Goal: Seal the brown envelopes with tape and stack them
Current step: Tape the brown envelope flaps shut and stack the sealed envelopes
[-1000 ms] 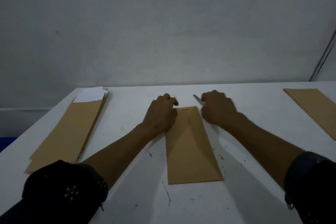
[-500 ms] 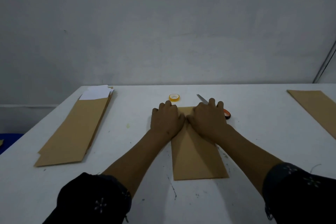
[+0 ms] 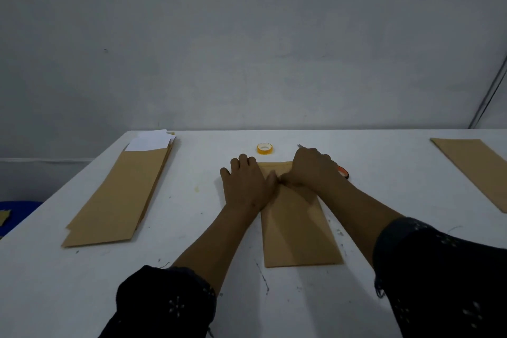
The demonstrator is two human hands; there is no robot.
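On the white table point(image 3: 82, 296), a flat brown paper envelope point(image 3: 299, 233) lies at centre. The left hand point(image 3: 247, 186) presses flat at its 11 o'clock corner; the right hand point(image 3: 312, 170) curls, pinching the flap. Uneven pressure could crease the flap before taping.

A plain, pale grey plaster wall point(image 3: 247, 49) rose behind a white, scuffed table point(image 3: 68, 282). Light was dim. A thin dark cable point(image 3: 488, 96) ran diagonally at far right; something blue point(image 3: 16, 207) showed low left.
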